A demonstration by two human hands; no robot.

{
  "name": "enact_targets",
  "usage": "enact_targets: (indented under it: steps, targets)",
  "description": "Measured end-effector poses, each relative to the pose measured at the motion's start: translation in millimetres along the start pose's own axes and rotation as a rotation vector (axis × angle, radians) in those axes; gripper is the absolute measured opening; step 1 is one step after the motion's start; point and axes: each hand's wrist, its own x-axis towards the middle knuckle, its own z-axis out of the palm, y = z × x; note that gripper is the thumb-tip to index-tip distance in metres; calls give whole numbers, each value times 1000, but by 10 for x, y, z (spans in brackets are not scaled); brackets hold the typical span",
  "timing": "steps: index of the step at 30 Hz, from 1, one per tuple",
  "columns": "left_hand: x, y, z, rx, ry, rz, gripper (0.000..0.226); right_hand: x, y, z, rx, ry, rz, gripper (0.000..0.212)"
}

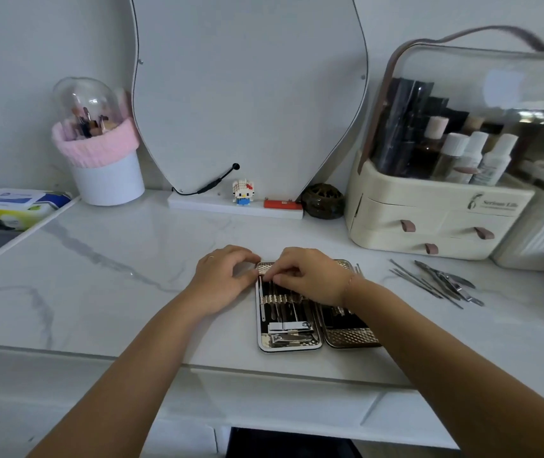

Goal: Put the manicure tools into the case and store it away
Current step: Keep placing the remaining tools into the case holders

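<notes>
Marble-patterned tabletop (pixel 115 292) carries the open case (pixel 265 345), a rounded rectangle with shiny rims and quilted metallic pockets. Its long axis runs straight away from the person. In the left half, slim tools (pixel 278 309) stand lengthwise under a ruched elastic band (pixel 277 298), with nail clippers (pixel 288 327) crosswise at the near end. The right hand (pixel 310 272) curls over the far end, fingertips pinching the slim tools' tops. The left hand (pixel 222 276) is curled at the far left corner; its grip is unclear. Loose tools (pixel 439 282) lie fanned to the right.
</notes>
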Motion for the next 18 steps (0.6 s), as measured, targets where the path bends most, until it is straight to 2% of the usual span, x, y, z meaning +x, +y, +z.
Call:
enact_targets:
  steps: [3, 6, 9, 13, 18]
  targets:
    - [-9, -6, -5, -23, -5, 0, 24, -153, 140, -184, 55, 176, 84, 13]
    - [-18, -14, -6, -37, -19, -3, 22, -424, 472, -480, 17, 379, 268, 9]
    - [-22, -15, -14, -35, -24, -3, 22, -746, 814, -681, -32, 505, 455, 2]
    - [-24, -2, -7, -42, -36, -11, 21, -1056, 1047, -727, -63, 468, 584, 7]
    - [-17, 1, -1, -45, -48, -17, 21, -1116, 1131, -680, -137, 405, 598, 7]
